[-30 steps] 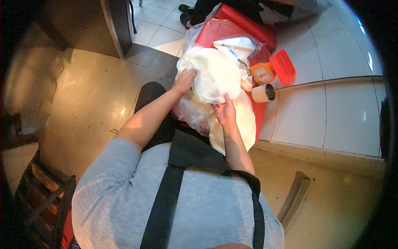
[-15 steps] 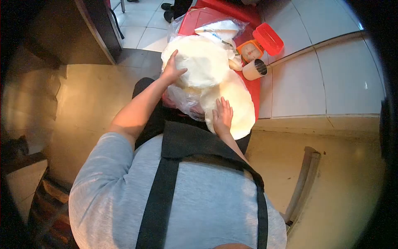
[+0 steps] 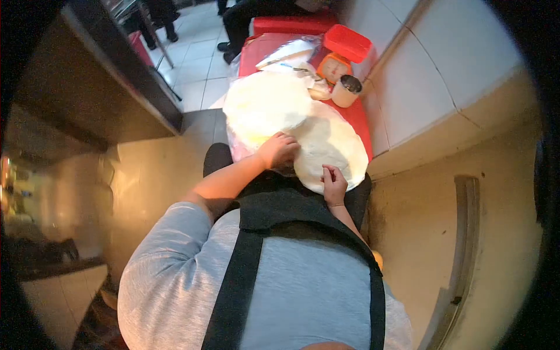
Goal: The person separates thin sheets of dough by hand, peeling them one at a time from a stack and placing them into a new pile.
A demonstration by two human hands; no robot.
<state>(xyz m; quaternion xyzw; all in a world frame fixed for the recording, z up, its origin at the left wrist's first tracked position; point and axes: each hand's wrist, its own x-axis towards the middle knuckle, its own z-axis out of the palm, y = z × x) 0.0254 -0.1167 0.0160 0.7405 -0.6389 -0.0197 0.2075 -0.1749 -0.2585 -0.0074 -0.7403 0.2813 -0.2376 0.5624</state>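
Note:
A stack of thin, round, pale dough sheets [image 3: 265, 102] lies on the red surface, with clear plastic under its left side. To its right and nearer me, another round dough sheet [image 3: 329, 143] reaches over the edge towards my lap. My left hand [image 3: 279, 150] has its fingers curled at this nearer sheet's left edge, beside the stack; the fingertips are partly hidden. Over the near right part of the same sheet is my right hand [image 3: 334, 185], fingers bent and pressed together. Whether anything is pinched there I cannot make out.
Behind the sheets are a white bundle in plastic [image 3: 289, 53], an orange kitchen scale [image 3: 334, 69], a red plastic container [image 3: 348, 42] and a pale cup [image 3: 346, 95]. A tiled wall [image 3: 402, 87] borders the right side. Another person's dark-clothed leg [image 3: 236, 29] shows at the back.
My left hand has come down from the top of the stack to the nearer sheet's left edge. My right hand's spread fingers have curled in. The camera view has shifted.

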